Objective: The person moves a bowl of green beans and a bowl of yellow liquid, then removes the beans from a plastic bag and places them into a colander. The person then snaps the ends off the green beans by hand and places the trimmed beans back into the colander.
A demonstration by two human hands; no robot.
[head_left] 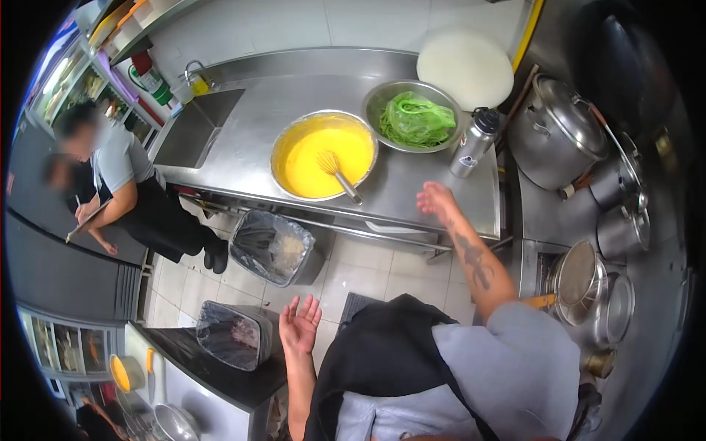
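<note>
Near a round metal bowl (282, 178), the right hand (436, 200) is open, empty, like the left hand (299, 328) beside a crinkled liner (217, 342).

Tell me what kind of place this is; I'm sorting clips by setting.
Probably a restaurant or other commercial kitchen: a long steel counter with a sink, a big bowl of yellow mixture, and large lidded pots.

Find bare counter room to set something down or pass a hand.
Widest: the steel counter between the sink and the mixing bowl of yellow mixture. Smaller: the front patch between that bowl and the metal bottle, by the right hand. Crowded: back right, where the greens bowl, white round board and bottle bunch up.
</note>
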